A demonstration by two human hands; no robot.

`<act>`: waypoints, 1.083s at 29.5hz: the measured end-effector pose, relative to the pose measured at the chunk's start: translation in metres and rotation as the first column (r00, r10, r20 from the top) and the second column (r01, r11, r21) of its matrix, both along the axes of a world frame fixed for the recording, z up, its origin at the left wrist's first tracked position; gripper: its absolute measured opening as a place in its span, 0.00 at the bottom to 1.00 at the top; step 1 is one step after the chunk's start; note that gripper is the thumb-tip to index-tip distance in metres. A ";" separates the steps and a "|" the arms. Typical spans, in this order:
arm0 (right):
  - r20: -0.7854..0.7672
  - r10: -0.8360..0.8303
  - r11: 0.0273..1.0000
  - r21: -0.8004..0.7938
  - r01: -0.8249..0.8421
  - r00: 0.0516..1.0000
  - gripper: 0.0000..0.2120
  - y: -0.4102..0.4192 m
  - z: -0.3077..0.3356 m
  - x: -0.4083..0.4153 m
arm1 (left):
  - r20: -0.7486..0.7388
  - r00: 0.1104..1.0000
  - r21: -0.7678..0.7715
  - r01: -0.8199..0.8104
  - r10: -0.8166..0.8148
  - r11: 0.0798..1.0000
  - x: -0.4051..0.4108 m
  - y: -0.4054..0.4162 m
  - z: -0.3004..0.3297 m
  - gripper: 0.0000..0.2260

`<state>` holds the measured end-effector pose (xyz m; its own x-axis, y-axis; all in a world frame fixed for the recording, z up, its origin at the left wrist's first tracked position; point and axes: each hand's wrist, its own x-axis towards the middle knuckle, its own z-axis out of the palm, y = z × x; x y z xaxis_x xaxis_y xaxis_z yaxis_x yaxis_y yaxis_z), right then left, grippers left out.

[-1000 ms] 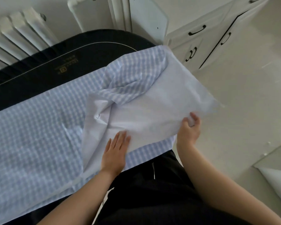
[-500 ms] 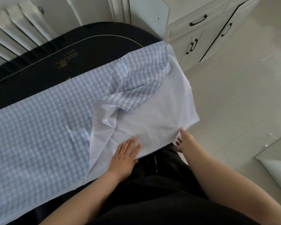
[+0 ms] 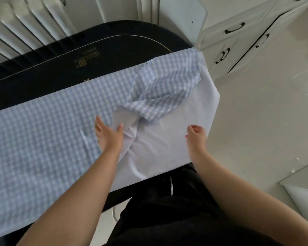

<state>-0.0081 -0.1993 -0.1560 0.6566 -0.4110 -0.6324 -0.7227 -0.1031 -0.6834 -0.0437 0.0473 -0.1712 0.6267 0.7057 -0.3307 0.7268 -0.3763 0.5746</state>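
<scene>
Checked blue-and-white cotton, light, limp and quick to crease, the cloth (image 3: pixel 43 139) covers the dark tabletop (image 3: pixel 60 71), right end flipped white-side-up, best taken by an edge, left hand (image 3: pixel 108 137) pressing the fold with fingers (image 3: pixel 100 124) straight, right hand (image 3: pixel 196 137) curled on the white, no pinch visible.

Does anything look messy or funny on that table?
Yes. The checked cloth is not lying flat at its right end: that end is flipped back, showing its white underside, and a crumpled bunch sits along the fold. The left hand lies flat beside the wrinkles. Nothing looks spilled or torn.
</scene>
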 end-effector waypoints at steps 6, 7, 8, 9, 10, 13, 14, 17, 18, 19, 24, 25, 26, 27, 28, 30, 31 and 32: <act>-0.318 0.208 0.560 0.814 0.154 0.925 0.43 0.085 0.020 0.009 | 0.053 0.912 0.206 0.389 -0.408 0.898 -0.009 -0.006 0.023 0.08; -0.321 0.130 0.486 0.845 0.223 0.938 0.44 0.088 0.019 0.013 | 0.108 0.832 0.296 0.495 -0.544 0.817 -0.020 -0.015 0.028 0.08; -0.325 0.044 0.432 0.859 0.276 0.945 0.41 0.087 0.020 0.017 | 0.130 0.735 0.376 0.584 -0.665 0.719 -0.031 -0.022 0.030 0.08; -0.330 -0.042 0.399 0.860 0.318 0.943 0.37 0.084 0.022 0.021 | 0.135 0.639 0.445 0.644 -0.757 0.622 -0.040 -0.027 0.028 0.08; -0.318 -0.108 0.392 0.857 0.335 0.942 0.33 0.079 0.024 0.025 | 0.139 0.564 0.492 0.674 -0.814 0.551 -0.047 -0.031 0.025 0.07; -0.165 -0.219 0.505 0.824 0.256 0.962 0.22 0.059 0.039 0.035 | 0.181 0.437 0.549 0.698 -0.881 0.460 -0.061 -0.042 0.016 0.06; -0.102 -0.271 0.590 0.769 0.248 0.957 0.18 0.051 0.045 0.037 | 0.200 0.397 0.563 0.702 -0.896 0.437 -0.063 -0.045 0.015 0.06; 0.171 -0.444 0.851 0.387 0.354 0.880 0.02 0.018 0.060 0.035 | 0.227 0.290 0.569 0.735 -0.930 0.368 -0.062 -0.049 0.012 0.06; 0.284 -0.469 0.874 0.288 0.392 0.836 0.03 0.008 0.062 0.030 | 0.227 0.259 0.557 0.756 -0.939 0.344 -0.062 -0.049 0.011 0.07; 0.346 -0.485 0.874 0.234 0.427 0.803 0.05 -0.002 0.060 0.023 | 0.225 0.224 0.537 0.784 -0.948 0.312 -0.061 -0.047 0.009 0.08; -0.157 -0.592 0.769 0.184 0.613 0.790 0.13 -0.037 0.006 -0.009 | 0.155 0.149 0.441 0.874 -0.977 0.203 -0.053 -0.045 0.000 0.13; -0.283 -0.555 0.741 0.258 0.620 0.782 0.12 -0.042 -0.002 -0.010 | 0.090 0.229 0.430 0.869 -0.969 0.246 -0.048 -0.045 -0.001 0.12; -0.348 -0.517 0.721 0.316 0.617 0.782 0.12 -0.047 -0.005 -0.009 | -0.001 0.325 0.402 0.866 -0.946 0.297 -0.042 -0.045 -0.001 0.14; -0.350 -0.500 0.717 0.345 0.606 0.792 0.11 -0.051 -0.007 -0.008 | -0.111 0.392 0.340 0.879 -0.913 0.335 -0.035 -0.045 -0.001 0.19; -0.325 -0.493 0.728 0.355 0.587 0.807 0.11 -0.055 -0.007 -0.007 | -0.212 0.429 0.268 0.889 -0.878 0.370 -0.027 -0.045 -0.001 0.23; -0.177 -0.575 0.754 0.265 0.601 0.799 0.11 -0.058 -0.007 -0.004 | -0.351 0.444 0.138 0.895 -0.824 0.423 -0.015 -0.046 -0.003 0.27; -0.121 -0.586 0.775 0.205 0.597 0.802 0.10 -0.060 -0.007 -0.006 | -0.387 0.455 0.106 0.886 -0.802 0.451 -0.008 -0.046 -0.003 0.28; -0.125 -0.595 0.775 0.170 0.608 0.794 0.07 -0.059 -0.009 -0.009 | -0.413 0.464 0.078 0.875 -0.784 0.478 -0.001 -0.046 -0.003 0.28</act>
<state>-0.0176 -0.2588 -0.1646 0.2735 -0.5761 -0.7703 -0.6336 0.4946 -0.5949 -0.0445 0.0012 -0.1739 0.8633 -0.0226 -0.5042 0.0865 -0.9776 0.1920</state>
